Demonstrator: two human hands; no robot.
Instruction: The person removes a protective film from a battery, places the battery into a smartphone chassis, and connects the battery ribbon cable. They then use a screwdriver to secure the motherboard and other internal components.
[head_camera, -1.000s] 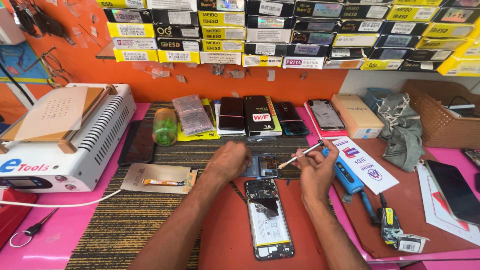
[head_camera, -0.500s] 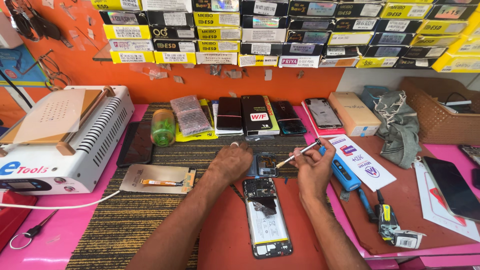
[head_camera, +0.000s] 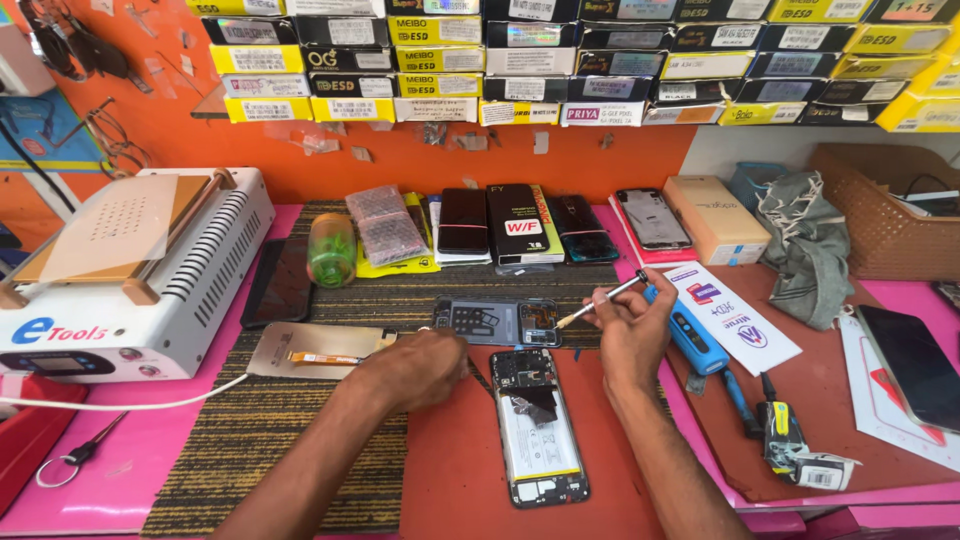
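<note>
An opened phone (head_camera: 537, 428) lies face down on the red mat (head_camera: 450, 480), its battery and boards exposed. Just behind it lies a grey inner frame plate (head_camera: 497, 322). My left hand (head_camera: 420, 366) rests on the mat left of the phone, fingers curled, with what looks like a thin dark tool (head_camera: 480, 380) poking out toward the phone. My right hand (head_camera: 630, 335) sits right of the phone's top end and pinches a thin metal-tipped stick (head_camera: 600, 300) whose pale tip points at the frame plate's right edge.
A white heating machine (head_camera: 130, 270) fills the left. A detached screen panel (head_camera: 310, 350), a green bottle (head_camera: 332, 250) and several phones (head_camera: 520, 225) lie around the striped mat. A blue screwdriver (head_camera: 700, 340), cardboard box (head_camera: 715, 220), grey cloth (head_camera: 810, 250) and basket (head_camera: 880, 210) are to the right.
My left hand has drawn back left and toward me, off the frame plate, which now lies uncovered. My right hand keeps the stick in nearly the same place.
</note>
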